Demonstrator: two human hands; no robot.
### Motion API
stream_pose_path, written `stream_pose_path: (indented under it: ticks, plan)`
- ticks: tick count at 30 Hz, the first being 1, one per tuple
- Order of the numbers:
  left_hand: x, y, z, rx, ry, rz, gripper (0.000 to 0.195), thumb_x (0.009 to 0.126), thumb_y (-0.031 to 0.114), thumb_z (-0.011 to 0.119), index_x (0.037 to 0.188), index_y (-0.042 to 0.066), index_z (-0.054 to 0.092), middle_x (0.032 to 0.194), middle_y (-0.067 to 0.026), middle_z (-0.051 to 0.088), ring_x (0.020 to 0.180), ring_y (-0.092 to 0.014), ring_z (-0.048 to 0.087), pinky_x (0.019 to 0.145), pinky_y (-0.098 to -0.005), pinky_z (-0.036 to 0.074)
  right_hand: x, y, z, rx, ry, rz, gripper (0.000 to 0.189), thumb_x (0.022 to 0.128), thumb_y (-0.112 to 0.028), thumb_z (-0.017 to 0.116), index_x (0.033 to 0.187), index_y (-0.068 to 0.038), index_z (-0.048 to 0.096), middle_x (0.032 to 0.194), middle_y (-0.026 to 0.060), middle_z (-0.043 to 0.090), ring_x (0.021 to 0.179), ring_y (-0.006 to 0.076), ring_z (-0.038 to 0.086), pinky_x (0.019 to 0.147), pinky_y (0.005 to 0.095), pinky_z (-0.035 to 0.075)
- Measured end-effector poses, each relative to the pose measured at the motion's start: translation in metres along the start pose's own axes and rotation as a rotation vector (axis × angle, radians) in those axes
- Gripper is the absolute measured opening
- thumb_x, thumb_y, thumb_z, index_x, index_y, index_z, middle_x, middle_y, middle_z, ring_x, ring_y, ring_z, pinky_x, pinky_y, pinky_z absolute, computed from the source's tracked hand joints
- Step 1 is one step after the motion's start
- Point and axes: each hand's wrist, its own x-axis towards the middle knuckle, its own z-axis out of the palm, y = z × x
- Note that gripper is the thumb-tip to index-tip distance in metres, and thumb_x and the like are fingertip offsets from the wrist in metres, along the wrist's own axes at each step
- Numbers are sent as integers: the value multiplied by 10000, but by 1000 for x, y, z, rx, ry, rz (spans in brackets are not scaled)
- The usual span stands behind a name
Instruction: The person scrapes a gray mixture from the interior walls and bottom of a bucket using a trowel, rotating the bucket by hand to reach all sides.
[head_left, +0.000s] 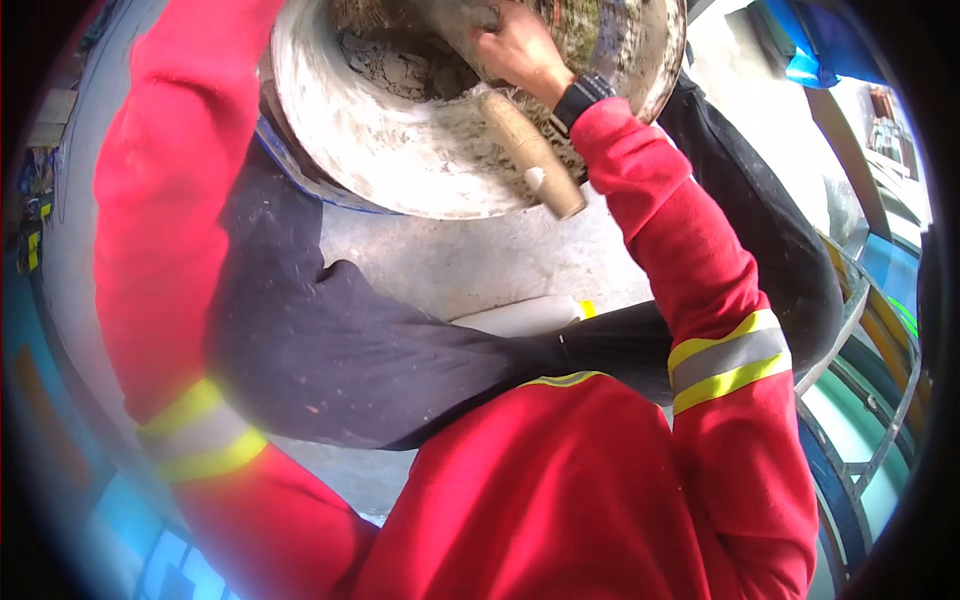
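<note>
My right hand (517, 49), with a black watch (583, 101) on its wrist, reaches over a large round vessel (390, 169) between my legs. Its fingers curl against a grey, blurred surface; whether they grip it cannot be told. Just below the hand, a tool's wooden handle (536, 161) with a white spot lies slanted across the vessel's rim. White residue coats the inner wall, and dark grey, clumpy material (397, 67) sits in the hollow. Bristles like a brush's (364, 11) show at the top edge. My left hand is out of view beyond the top; only its red sleeve shows.
My legs (345, 345) in dark trousers lie bent around the vessel on a pale floor (465, 255). A white object (517, 315) with a yellow end lies near my right leg. At right stands a metal frame (840, 341); a blue sheet (817, 45) is at upper right.
</note>
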Motion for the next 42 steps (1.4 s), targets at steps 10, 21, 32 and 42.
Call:
stream_pose_path:
  ticks: [10,21,32,42]
  plan:
    - [-4,-7,1,-89,-2,-93,279,800,56,597,1063,29,687,933,-166,710,792,-226,676,742,-332,528,0,0,1,-2,-27,111,378,748,-42,453,1078,57,610,969,293,645,941,380,626,834,408,485]
    - [-2,-7,-7,-128,-55,-47,260,807,67,608,1051,38,695,924,-158,712,783,-218,673,751,-329,526,6,-2,-5,-178,-154,140,346,755,-12,465,1059,64,612,937,267,659,887,361,636,793,399,500]
    - [0,-3,-5,-69,2,-43,272,787,64,604,1044,25,684,921,-178,701,791,-239,677,736,-338,521,15,19,6,-100,-53,37,336,780,-97,545,1085,0,648,965,249,667,926,358,648,834,395,505]
    - [-3,-11,-2,-18,67,16,260,788,59,600,1031,21,684,893,-185,700,769,-248,681,739,-341,525,12,-12,-4,-149,-167,55,291,813,-67,515,1055,37,640,948,245,672,922,338,648,813,388,492]
